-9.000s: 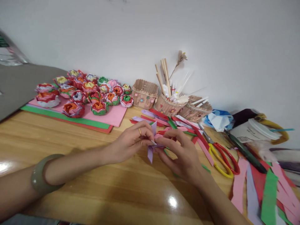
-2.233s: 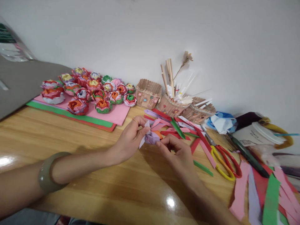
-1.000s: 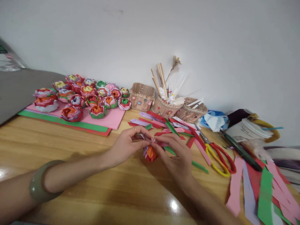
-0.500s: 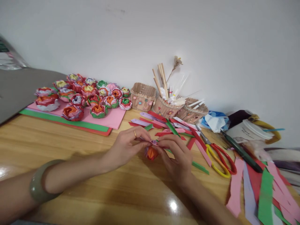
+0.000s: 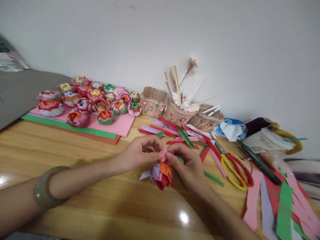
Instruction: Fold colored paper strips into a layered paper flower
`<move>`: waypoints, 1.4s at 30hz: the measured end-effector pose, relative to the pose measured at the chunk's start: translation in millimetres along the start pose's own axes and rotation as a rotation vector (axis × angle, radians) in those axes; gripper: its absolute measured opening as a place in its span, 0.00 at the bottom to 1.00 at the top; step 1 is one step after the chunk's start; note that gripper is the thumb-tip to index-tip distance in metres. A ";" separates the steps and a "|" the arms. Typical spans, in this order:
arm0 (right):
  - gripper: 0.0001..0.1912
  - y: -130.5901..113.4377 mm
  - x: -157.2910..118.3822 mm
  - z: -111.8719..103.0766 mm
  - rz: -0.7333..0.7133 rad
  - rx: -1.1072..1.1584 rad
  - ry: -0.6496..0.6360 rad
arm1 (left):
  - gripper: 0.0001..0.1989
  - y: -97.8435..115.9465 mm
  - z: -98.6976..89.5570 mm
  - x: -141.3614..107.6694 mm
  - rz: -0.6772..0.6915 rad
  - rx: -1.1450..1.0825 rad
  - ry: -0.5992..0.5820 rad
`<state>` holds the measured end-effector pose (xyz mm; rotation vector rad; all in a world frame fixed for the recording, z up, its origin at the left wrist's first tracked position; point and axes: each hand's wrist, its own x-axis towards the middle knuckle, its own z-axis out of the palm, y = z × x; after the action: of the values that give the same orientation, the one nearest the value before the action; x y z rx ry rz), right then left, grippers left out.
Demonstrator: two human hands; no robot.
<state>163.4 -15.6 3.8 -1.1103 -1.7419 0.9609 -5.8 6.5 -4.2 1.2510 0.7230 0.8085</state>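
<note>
Between my hands hangs a partly layered paper flower (image 5: 163,175) with orange, red, pink and lilac petals. My left hand (image 5: 145,150), with a ring and a bangle on its arm, pinches the pink top part of the flower from the left. From the right, my right hand (image 5: 186,161) pinches the same pink part between thumb and fingers. Behind them lies a pile of folded paper strips (image 5: 180,133) in red, lilac, pink and green. At the back left, many finished-looking paper flowers (image 5: 106,116) sit in rows.
Coloured paper sheets (image 5: 125,125) lie beneath the flowers. Decorated baskets (image 5: 153,103) with sticks and straws stand by the wall. Right of my hands are scissors (image 5: 236,170), a dark green tool (image 5: 260,163), a white cup (image 5: 268,141) and cut paper strips (image 5: 283,206).
The paper flower has tipped, so its orange and red petals and lilac points now show below my fingers. Both hands stay close together, still pinching it. The view has shifted slightly.
</note>
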 end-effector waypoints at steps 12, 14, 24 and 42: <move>0.04 11.3 -2.4 1.1 -0.219 -0.419 0.184 | 0.06 -6.1 -2.9 9.7 -0.076 0.128 0.094; 0.02 8.6 1.9 -1.7 -0.064 -0.247 0.135 | 0.06 -4.9 -5.1 12.2 -0.100 0.126 0.081; 0.06 7.9 6.3 -6.7 0.178 -0.064 -0.070 | 0.08 -7.1 -3.6 10.3 -0.065 0.176 0.148; 0.05 -6.1 3.4 -9.4 -0.202 -0.377 0.169 | 0.05 -5.0 -7.1 7.4 0.290 0.287 0.321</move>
<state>169.4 -12.8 13.4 -1.1815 -1.8966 0.4110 -7.1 15.9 -10.7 1.5248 0.9528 1.1927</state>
